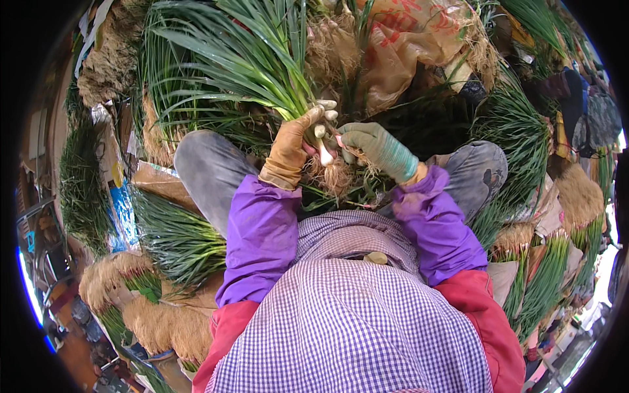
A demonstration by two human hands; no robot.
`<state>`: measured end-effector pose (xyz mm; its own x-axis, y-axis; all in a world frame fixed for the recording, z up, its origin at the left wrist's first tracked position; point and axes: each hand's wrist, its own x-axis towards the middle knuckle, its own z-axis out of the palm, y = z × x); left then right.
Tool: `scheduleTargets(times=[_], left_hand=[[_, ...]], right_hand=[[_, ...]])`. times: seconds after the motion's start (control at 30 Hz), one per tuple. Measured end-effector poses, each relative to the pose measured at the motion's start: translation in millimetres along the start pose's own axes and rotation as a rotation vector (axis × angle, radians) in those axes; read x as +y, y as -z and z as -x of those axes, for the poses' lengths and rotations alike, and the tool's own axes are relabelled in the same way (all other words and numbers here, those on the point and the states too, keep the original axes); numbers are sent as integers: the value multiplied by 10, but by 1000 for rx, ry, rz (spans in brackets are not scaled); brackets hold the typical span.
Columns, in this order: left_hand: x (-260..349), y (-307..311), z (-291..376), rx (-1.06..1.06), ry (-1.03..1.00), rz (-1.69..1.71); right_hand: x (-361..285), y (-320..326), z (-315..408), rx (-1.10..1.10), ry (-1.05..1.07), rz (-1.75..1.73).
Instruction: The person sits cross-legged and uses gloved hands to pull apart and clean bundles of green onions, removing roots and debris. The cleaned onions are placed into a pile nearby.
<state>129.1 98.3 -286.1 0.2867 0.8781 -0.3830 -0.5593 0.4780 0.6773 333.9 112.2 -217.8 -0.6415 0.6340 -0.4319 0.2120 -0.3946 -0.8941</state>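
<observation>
My left hand, in an orange-brown glove, is closed around a bunch of green onions with long green leaves fanning up and left. Their white bulbs and stringy roots stick out beside the thumb and below the fist. Just right of the bulbs is my right hand, in a green and teal knit glove, its fingers pinching a thin pinkish stem or skin with roots hanging under it. The fingertips are partly hidden, so what exactly they grip is hard to tell.
Piled green onions lie at the left, with rooty bundles below them. More onion bundles are at the right. A translucent plastic bag with red printing lies ahead. My bent knees flank the work. At the far right, a person's dark-clothed part shows.
</observation>
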Motion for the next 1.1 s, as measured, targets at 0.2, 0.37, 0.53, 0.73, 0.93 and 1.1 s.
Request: scheduleTargets(times=[0.2, 0.37, 0.53, 0.73, 0.93, 1.1], left_hand=[[153, -108, 167, 155, 92, -216], [50, -98, 134, 291, -24, -331], [126, -150, 135, 178, -29, -168], [75, -124, 129, 110, -93, 11], [80, -263, 221, 161, -122, -50], [94, -310, 253, 259, -206, -98]], right_hand=[[-500, 67, -482, 306, 75, 829], [-248, 25, -830, 249, 228, 1092], [-60, 131, -921, 701, 121, 1339], [340, 944, -908, 1088, -67, 872], [242, 561, -946, 223, 472, 240], [-707, -139, -732, 556, 269, 632]])
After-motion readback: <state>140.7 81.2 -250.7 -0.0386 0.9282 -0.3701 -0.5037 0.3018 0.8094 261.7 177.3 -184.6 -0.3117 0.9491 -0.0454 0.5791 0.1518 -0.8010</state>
